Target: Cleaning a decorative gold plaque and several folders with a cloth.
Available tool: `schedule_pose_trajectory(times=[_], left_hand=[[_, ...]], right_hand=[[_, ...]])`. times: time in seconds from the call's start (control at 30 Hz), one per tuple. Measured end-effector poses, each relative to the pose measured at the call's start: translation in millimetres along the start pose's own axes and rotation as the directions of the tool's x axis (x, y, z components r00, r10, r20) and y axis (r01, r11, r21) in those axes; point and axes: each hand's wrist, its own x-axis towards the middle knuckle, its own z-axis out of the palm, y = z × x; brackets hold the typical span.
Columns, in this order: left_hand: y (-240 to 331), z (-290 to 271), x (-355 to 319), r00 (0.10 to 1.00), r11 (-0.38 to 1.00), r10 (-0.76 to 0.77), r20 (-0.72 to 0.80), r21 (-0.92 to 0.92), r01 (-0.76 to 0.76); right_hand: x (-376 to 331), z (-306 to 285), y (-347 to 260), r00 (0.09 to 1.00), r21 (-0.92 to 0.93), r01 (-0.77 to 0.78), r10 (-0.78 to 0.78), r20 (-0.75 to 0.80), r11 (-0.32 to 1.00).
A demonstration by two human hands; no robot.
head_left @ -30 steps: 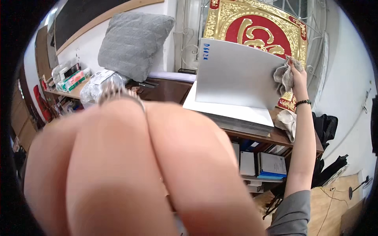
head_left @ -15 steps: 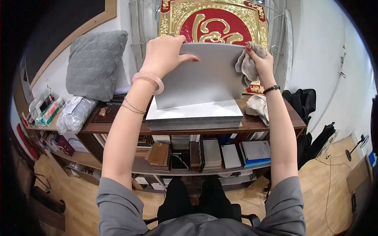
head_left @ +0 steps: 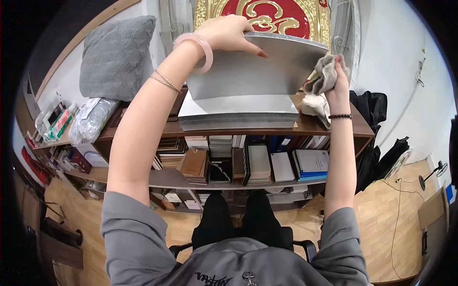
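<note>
My left hand (head_left: 229,34) grips the top edge of a thin silver-grey sheet (head_left: 238,71), thumb on the near face and fingers behind. The sheet is raised on edge, leaning, above a stack of sheets (head_left: 238,120) with a white top and grey sides. In my right hand (head_left: 339,83) is a crumpled grey cloth (head_left: 322,76), bunched beside the sheet's right edge; whether it touches the sheet I cannot tell. Beneath that hand, on the shelf top, lies a pale cloth (head_left: 314,105), partly hidden.
The stack rests on a brown shelf unit (head_left: 334,127) holding books and sample boards. Behind stands a red and gold plaque (head_left: 267,16). To the left are a grey cushion (head_left: 117,59) and a plastic-wrapped bundle (head_left: 90,121). Black bags (head_left: 369,107) hang at the right.
My left hand has gone up and to the right with the sheet, whose top edge now slants down rightward. The grey cloth has moved rightward, from the sheet's face to beside its edge.
</note>
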Motion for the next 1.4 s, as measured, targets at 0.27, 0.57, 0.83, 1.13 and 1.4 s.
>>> schedule_pose_trajectory(times=[0.27, 0.57, 0.83, 1.13, 1.4], left_hand=[[22.5, 16.4, -141.7, 0.840, 0.995, -0.053, -0.540, 0.046, 0.093], [89.9, 66.5, -338.7, -0.124, 0.652, -0.736, -0.666, -0.746, 0.137], [156.8, 97.4, -427.6, 0.145, -0.186, -0.977, 0.158, -0.961, -0.206], [179.9, 232.7, -414.4, 0.415, -0.437, -0.751, 0.514, -0.858, 0.272], [180.3, 313.6, -388.7, 0.401, -0.622, -0.451, 0.797, -0.603, 0.499]], right_hand=[[-168.1, -6.5, 8.0, 0.987, 0.063, 0.140, -0.134, -0.084, 0.988], [-277.6, -29.2, 70.6, 0.987, -0.212, -0.160, 0.159, -0.022, 0.964], [-341.5, -37.4, 87.8, 0.889, -0.079, -0.444, 0.450, 0.089, 0.893], [-416.6, -105.8, 115.7, 0.797, -0.519, -0.513, 0.604, 0.007, 0.684], [-433.1, -154.1, 146.5, 0.809, -0.751, -0.486, 0.555, -0.194, 0.446]])
